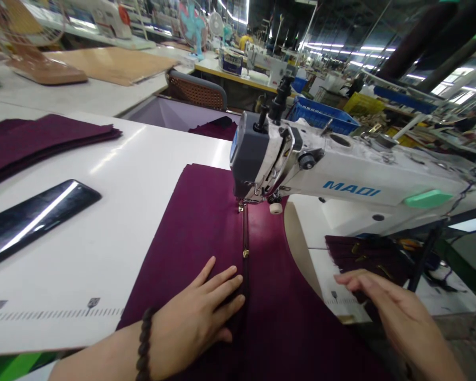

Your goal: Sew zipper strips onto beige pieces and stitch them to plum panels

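A maroon fabric piece (198, 222) lies on the white table under the needle area of the sewing machine (341, 174). A dark zipper strip with a gold slider (245, 254) runs down it from the presser foot (241, 208). My left hand (198, 312), a dark beaded bracelet at its wrist, rests flat on the fabric with fingers spread, fingertips beside the strip. To the right, my right hand (388, 307) is raised off the maroon fabric, its fingers bent together near a small dark maroon pile with gold pieces (365, 256). Whether it holds anything is hidden.
A black phone (39, 217) and stacked maroon pieces (43, 140) lie on the table (143, 174) at left. Behind are a brown chair (196, 92), a blue crate (321, 114), and a fan (43, 47). A ruler scale runs along the front edge.
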`<action>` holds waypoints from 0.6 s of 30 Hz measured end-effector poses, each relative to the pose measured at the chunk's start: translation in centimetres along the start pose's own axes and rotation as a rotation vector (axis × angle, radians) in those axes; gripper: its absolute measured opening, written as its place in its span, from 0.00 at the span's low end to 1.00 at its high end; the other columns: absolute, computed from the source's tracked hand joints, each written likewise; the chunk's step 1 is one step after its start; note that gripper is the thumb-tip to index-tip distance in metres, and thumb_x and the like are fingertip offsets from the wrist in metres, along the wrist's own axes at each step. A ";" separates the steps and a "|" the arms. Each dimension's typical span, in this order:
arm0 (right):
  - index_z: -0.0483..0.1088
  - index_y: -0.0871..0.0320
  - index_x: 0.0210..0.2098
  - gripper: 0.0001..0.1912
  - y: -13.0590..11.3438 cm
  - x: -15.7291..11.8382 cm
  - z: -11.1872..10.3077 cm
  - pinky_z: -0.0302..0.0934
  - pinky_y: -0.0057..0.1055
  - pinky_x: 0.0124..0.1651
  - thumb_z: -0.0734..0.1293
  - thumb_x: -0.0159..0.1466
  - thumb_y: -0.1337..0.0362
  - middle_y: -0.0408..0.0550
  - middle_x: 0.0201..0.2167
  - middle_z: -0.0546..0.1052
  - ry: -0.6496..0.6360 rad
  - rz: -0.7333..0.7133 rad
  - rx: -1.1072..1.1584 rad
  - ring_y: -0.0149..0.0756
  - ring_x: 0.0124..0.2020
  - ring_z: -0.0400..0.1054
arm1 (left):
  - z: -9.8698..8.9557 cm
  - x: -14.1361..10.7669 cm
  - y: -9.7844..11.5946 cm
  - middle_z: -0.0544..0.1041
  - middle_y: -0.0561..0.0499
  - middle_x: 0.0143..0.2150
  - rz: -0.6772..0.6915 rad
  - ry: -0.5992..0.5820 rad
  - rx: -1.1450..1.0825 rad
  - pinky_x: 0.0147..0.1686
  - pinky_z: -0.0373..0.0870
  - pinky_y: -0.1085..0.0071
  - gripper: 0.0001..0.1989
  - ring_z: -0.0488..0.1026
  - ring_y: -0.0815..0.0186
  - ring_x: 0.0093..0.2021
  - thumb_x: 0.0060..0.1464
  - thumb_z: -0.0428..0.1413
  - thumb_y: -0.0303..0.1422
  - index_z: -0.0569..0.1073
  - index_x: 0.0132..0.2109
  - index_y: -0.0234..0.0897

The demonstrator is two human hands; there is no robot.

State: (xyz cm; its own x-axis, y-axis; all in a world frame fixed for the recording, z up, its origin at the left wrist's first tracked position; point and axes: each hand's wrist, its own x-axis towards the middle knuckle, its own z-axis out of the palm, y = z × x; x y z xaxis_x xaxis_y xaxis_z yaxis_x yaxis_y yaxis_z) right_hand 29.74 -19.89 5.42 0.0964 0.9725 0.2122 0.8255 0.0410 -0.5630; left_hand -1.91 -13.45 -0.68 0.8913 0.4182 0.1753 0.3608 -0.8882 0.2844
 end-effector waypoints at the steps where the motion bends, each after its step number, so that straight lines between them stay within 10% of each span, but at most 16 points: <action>1: 0.70 0.56 0.35 0.14 -0.8 0.7 0.6 0.68 0.31 0.39 0.55 0.66 0.58 0.49 0.36 0.75 -0.039 -0.076 -0.003 0.35 0.38 0.70 | 0.0 0.0 0.0 0.67 0.41 0.56 0.002 0.001 0.006 0.58 0.42 0.45 0.22 0.58 0.51 0.59 0.55 0.54 0.39 0.65 0.55 0.36; 7: 0.52 0.62 0.60 0.24 -6.4 2.4 8.1 0.52 0.40 0.60 0.54 0.64 0.69 0.51 0.60 0.56 -0.338 -0.583 -0.204 0.38 0.61 0.48 | -0.2 0.2 0.0 0.66 0.41 0.56 -0.003 -0.011 0.037 0.58 0.46 0.46 0.22 0.59 0.51 0.58 0.54 0.55 0.38 0.65 0.55 0.37; 11: 0.53 0.65 0.59 0.25 -5.6 2.8 11.6 0.48 0.46 0.61 0.54 0.63 0.71 0.53 0.60 0.56 -0.366 -0.578 -0.279 0.39 0.62 0.45 | -0.2 0.0 0.0 0.65 0.41 0.57 -0.006 -0.030 0.041 0.57 0.48 0.46 0.23 0.58 0.52 0.59 0.56 0.53 0.41 0.63 0.56 0.38; 18: 0.52 0.67 0.60 0.24 -5.0 2.5 11.6 0.49 0.46 0.61 0.53 0.64 0.69 0.54 0.60 0.55 -0.344 -0.586 -0.349 0.40 0.62 0.45 | -0.5 -0.1 -0.2 0.64 0.45 0.58 0.007 -0.035 0.045 0.59 0.45 0.50 0.22 0.57 0.55 0.60 0.56 0.53 0.39 0.63 0.57 0.39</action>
State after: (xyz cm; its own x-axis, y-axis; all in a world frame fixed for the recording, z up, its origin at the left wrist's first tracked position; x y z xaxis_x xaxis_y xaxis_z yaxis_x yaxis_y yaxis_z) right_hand 19.42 -14.99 -0.51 -0.5427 0.8333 0.1052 0.8219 0.5527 -0.1381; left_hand -2.23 -13.22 -0.27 0.9026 0.4055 0.1444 0.3655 -0.8992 0.2407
